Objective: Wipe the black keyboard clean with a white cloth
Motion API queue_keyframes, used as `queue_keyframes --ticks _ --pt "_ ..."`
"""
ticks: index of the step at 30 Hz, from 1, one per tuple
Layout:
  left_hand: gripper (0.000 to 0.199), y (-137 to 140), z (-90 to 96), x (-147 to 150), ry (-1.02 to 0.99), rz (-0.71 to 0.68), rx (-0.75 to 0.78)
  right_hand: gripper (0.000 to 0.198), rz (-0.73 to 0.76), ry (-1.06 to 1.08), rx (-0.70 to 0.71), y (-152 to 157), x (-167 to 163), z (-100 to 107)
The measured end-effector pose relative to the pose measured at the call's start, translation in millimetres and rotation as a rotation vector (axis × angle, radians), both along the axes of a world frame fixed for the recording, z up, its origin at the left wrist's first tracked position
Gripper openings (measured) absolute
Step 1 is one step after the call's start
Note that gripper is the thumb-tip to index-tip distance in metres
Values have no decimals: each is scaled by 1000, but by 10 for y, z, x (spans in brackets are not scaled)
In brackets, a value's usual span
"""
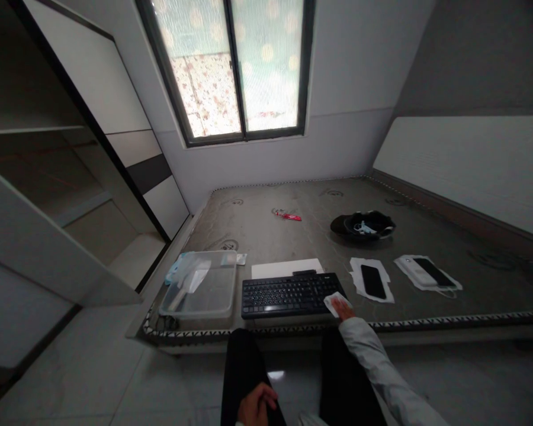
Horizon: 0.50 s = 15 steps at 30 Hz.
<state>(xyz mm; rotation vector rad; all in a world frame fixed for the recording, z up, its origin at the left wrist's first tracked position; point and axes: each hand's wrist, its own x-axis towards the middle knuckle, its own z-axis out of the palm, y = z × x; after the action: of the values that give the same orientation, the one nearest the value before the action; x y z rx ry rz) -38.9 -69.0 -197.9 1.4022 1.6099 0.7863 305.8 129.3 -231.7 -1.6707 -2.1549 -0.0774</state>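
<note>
Stretching across most of the view, a bare grey mattress lies under a window, with everything else resting on it.

Near its front edge sits a black keyboard, its long axis running left to right, parallel to that edge, keys facing up. A white board lies flat just behind it.

Left of the keyboard, just beside it, stands a clear plastic tub covered by a lid; pale items show inside, too blurred to name.

Farther back on the right, a black bowl-shaped thing holds something pale blue and white.

Two dark phones lie screen up, each on a white sheet: the near phone right of the keyboard, the far phone farther right and angled.

A small red wrapper lies mid-mattress.

At the keyboard's right end, the right hand presses a white wipe flat against the corner, fingers spread over it.

The left hand rests on a dark trouser leg at the bottom, fingers loosely curled, holding nothing.
</note>
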Motion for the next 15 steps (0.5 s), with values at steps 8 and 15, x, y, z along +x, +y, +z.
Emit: queue_keyframes --ticks 8,15 --pt "32 32 34 45 19 -24 -11 52 -31 -16 -21 -54 290 11" --pt "33 25 -13 8 28 -107 -98 52 -34 14 -10 -148 52 7"
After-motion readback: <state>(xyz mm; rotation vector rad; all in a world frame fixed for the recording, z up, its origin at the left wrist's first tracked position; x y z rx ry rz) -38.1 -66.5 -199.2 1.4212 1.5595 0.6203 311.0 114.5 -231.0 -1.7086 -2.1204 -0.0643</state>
